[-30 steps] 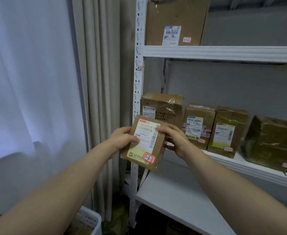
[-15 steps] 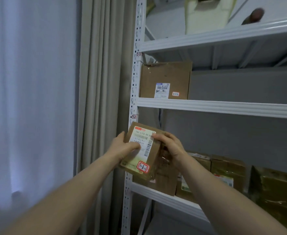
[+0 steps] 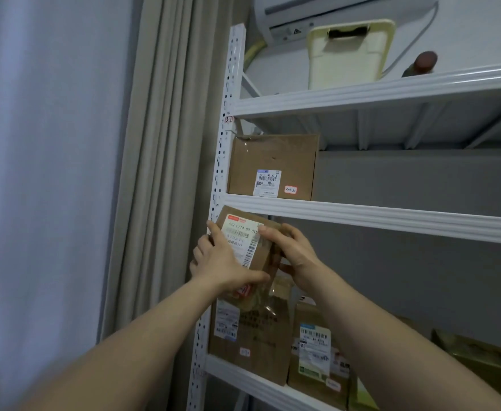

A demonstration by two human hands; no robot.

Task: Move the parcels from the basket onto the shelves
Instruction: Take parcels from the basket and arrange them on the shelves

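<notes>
I hold a small brown parcel [image 3: 245,241] with a white shipping label in both hands, raised in front of the white metal shelving. Its top edge is just under the front rail of the upper shelf [image 3: 376,216]. My left hand [image 3: 224,264] grips its left edge with the thumb across the lower front. My right hand [image 3: 292,253] grips its right side, a finger pressed on the label. On that upper shelf stands a larger brown box [image 3: 273,166] tagged 3-1-2. The basket is out of view.
A shelf below [image 3: 243,378] carries several brown parcels [image 3: 249,336]. The top shelf holds a pale yellow container [image 3: 347,57] under an air conditioner [image 3: 317,13]. The shelf's perforated upright [image 3: 222,161] stands beside beige curtains [image 3: 160,173] on the left.
Both hands have lifted the parcel from the level of the lower shelf up to the upper shelf's rail. My view has tilted upward, bringing the top shelf and air conditioner into sight.
</notes>
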